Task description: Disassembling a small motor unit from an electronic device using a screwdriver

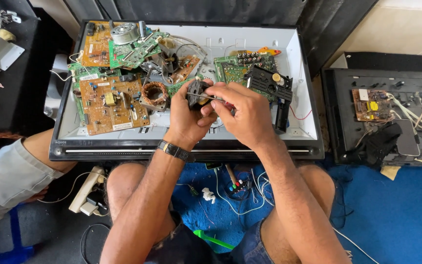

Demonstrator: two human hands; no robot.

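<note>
Over the white panel tray: left hand clamped around small dark motor part, right hand pinching thin screwdriver against it, circuit boards beside

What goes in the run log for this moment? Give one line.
left hand: holds small dark part | right hand: holds thin tool against it | below: open TV shell with circuit boards

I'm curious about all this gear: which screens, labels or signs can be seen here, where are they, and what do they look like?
Flat screen housing: face-down across the middle, black frame, white inner back, used as a tray.
Small white logo: lower left frame corner.
White sticker: on the tan circuit board, rectangular.
Second black panel: at right.
</note>
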